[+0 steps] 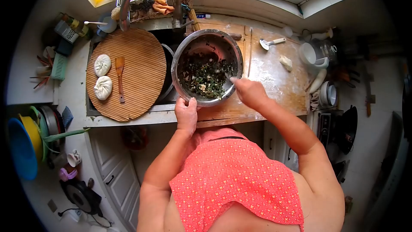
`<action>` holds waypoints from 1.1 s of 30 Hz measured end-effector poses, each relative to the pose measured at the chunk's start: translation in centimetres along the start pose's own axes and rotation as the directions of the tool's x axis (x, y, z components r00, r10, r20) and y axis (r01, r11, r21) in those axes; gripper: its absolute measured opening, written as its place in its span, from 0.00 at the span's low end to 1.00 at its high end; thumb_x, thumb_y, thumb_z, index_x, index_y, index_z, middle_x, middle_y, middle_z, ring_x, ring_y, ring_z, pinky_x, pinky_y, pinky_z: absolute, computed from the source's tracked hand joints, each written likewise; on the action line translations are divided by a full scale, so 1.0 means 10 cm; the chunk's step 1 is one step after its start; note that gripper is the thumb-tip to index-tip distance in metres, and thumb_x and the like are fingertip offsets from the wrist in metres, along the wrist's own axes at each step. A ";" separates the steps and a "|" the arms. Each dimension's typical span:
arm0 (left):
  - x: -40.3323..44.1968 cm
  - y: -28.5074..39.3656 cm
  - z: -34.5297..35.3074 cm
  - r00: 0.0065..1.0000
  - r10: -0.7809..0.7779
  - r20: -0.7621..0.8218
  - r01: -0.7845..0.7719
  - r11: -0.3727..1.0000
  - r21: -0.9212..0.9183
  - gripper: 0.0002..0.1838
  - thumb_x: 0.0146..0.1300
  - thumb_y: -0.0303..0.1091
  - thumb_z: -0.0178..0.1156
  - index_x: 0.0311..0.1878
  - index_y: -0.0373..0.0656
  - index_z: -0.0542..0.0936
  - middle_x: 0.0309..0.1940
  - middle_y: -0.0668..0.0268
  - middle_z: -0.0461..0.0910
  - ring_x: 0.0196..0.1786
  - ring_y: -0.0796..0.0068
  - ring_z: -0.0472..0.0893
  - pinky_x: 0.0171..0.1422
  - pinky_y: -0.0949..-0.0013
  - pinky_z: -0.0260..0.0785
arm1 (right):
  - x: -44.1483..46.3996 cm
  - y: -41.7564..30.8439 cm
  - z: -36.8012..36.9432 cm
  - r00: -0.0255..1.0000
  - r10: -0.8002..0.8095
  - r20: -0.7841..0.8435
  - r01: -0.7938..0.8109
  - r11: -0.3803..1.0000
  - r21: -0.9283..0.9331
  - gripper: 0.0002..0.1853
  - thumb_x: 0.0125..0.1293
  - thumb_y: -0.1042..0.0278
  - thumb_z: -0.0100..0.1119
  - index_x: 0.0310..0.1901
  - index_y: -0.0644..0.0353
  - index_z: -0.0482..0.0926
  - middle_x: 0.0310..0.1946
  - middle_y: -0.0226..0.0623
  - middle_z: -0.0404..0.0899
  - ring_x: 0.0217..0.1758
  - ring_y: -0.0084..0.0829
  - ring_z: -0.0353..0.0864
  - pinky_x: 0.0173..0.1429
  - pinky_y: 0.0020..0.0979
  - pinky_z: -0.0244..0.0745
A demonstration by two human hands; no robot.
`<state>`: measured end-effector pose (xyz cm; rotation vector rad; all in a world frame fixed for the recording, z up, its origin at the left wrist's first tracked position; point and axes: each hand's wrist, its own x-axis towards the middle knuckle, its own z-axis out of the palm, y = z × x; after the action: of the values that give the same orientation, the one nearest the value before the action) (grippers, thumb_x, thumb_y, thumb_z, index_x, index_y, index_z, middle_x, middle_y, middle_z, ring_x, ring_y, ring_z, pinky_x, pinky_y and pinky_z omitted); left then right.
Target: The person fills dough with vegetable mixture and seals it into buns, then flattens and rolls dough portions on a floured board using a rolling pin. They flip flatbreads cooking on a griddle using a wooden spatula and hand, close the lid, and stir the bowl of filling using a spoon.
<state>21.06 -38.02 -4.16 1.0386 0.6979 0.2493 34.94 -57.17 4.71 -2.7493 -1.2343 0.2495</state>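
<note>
A steel bowl (176,66) holds a dark green chopped mixture (206,77) and stands tilted at the counter's middle. My left hand (186,114) grips the near rim of the bowl, fingers closed on it. At the bowl's right side, my right hand (249,91) is closed round the end of a utensil that reaches into the mixture; most of the utensil is hidden or blurred. Left of the bowl, a round ridged board (146,64) bears two pleated buns (102,65) and a wooden spatula (119,77).
A floured wooden board (270,90) lies to the right, with a dough piece (285,62) and a white-handled scoop (272,43). The faucet (177,6) rises behind the bowl. Jars and a white jug (321,62) stand at the far right.
</note>
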 end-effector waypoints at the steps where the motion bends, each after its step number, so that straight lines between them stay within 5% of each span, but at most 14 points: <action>1: 0.01 0.00 -0.03 1.000 0.008 0.028 -0.010 0.998 0.056 0.09 0.69 0.23 0.51 0.51 0.38 0.73 0.44 0.65 0.79 0.44 0.74 0.81 0.48 0.69 0.80 | -0.03 -0.02 -0.01 1.000 -0.015 -0.017 0.016 1.000 0.017 0.15 0.64 0.68 0.54 0.52 0.50 0.78 0.33 0.40 0.81 0.34 0.46 0.82 0.35 0.44 0.78; 8: 0.04 -0.11 -0.12 0.995 0.086 0.060 -0.093 0.986 0.136 0.10 0.69 0.23 0.51 0.52 0.38 0.72 0.46 0.66 0.79 0.46 0.75 0.80 0.49 0.69 0.79 | 0.28 0.29 0.08 0.928 0.108 -0.357 -0.022 0.971 0.236 0.18 0.63 0.71 0.56 0.54 0.43 0.79 0.34 0.40 0.79 0.35 0.46 0.81 0.38 0.42 0.78; 12: 0.00 -0.04 -0.09 0.982 0.177 0.060 -0.185 0.964 0.193 0.07 0.67 0.23 0.53 0.47 0.38 0.73 0.42 0.69 0.76 0.42 0.80 0.77 0.48 0.73 0.73 | 0.22 0.05 0.15 0.993 -0.079 -0.082 0.099 0.957 0.273 0.22 0.63 0.75 0.56 0.57 0.39 0.78 0.34 0.39 0.77 0.36 0.45 0.80 0.39 0.40 0.78; 14: 0.00 -0.03 -0.09 0.986 0.163 0.032 -0.166 0.976 0.142 0.03 0.65 0.23 0.55 0.41 0.39 0.74 0.38 0.71 0.74 0.37 0.83 0.74 0.44 0.76 0.70 | 0.22 0.01 0.06 0.990 -0.089 -0.108 0.114 0.961 0.253 0.22 0.62 0.75 0.56 0.57 0.39 0.78 0.33 0.38 0.76 0.35 0.44 0.80 0.37 0.40 0.77; 16: 0.02 -0.09 -0.17 0.984 0.148 0.094 -0.168 0.952 0.255 0.11 0.68 0.23 0.52 0.52 0.37 0.73 0.46 0.67 0.79 0.46 0.79 0.78 0.54 0.71 0.74 | 0.27 0.08 0.08 0.970 -0.074 -0.233 0.135 0.958 0.254 0.23 0.62 0.75 0.57 0.57 0.39 0.78 0.32 0.37 0.76 0.34 0.43 0.80 0.35 0.39 0.77; 20: 0.02 -0.05 -0.15 0.983 0.151 0.108 -0.172 0.956 0.237 0.10 0.69 0.23 0.52 0.52 0.37 0.73 0.45 0.67 0.79 0.46 0.79 0.79 0.53 0.71 0.74 | 0.55 0.16 0.07 0.939 0.035 -0.341 0.060 0.963 0.263 0.23 0.61 0.73 0.55 0.57 0.35 0.78 0.33 0.34 0.75 0.34 0.43 0.80 0.35 0.40 0.77; 23: 0.02 -0.02 -0.11 0.977 0.194 0.093 -0.212 0.941 0.263 0.09 0.69 0.23 0.52 0.51 0.38 0.73 0.44 0.67 0.79 0.45 0.78 0.79 0.52 0.71 0.75 | 0.62 0.07 0.17 0.941 -0.160 -0.298 0.233 0.945 0.228 0.27 0.56 0.77 0.55 0.55 0.33 0.79 0.33 0.34 0.74 0.34 0.43 0.79 0.35 0.40 0.76; 25: 0.01 0.00 -0.08 0.991 0.129 0.037 -0.133 0.983 0.128 0.05 0.65 0.22 0.55 0.44 0.39 0.75 0.39 0.71 0.76 0.38 0.83 0.75 0.46 0.75 0.70 | 0.53 0.04 0.10 0.960 -0.264 -0.094 0.278 0.942 0.189 0.27 0.56 0.78 0.57 0.54 0.32 0.79 0.32 0.33 0.74 0.34 0.43 0.79 0.35 0.40 0.76; 28: 0.02 -0.04 -0.10 0.984 0.172 0.043 -0.177 0.970 0.169 0.05 0.66 0.22 0.55 0.44 0.39 0.74 0.38 0.71 0.76 0.38 0.83 0.75 0.46 0.75 0.71 | 0.36 0.13 -0.07 0.960 -0.276 -0.041 0.279 0.939 0.202 0.25 0.57 0.77 0.58 0.53 0.33 0.80 0.31 0.34 0.73 0.34 0.42 0.79 0.35 0.40 0.76; 31: 0.00 0.00 -0.08 0.991 0.128 0.039 -0.132 0.984 0.120 0.05 0.65 0.22 0.55 0.44 0.39 0.74 0.38 0.71 0.76 0.38 0.83 0.75 0.46 0.75 0.71 | 0.35 0.32 -0.10 0.962 -0.104 -0.254 0.176 0.943 0.282 0.23 0.59 0.75 0.59 0.53 0.34 0.81 0.30 0.35 0.74 0.34 0.42 0.79 0.36 0.39 0.76; 33: -0.01 0.01 -0.06 0.990 0.136 0.043 -0.140 0.981 0.136 0.05 0.65 0.22 0.55 0.44 0.39 0.75 0.38 0.71 0.76 0.38 0.83 0.75 0.45 0.75 0.71 | 0.38 0.36 -0.02 0.965 -0.036 -0.260 0.117 0.946 0.304 0.22 0.60 0.74 0.59 0.54 0.35 0.80 0.32 0.35 0.75 0.35 0.42 0.79 0.37 0.39 0.77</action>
<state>20.62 -37.55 -4.25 1.2238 0.6205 0.3062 40.06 -56.69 3.87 -2.3672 -1.1210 0.0781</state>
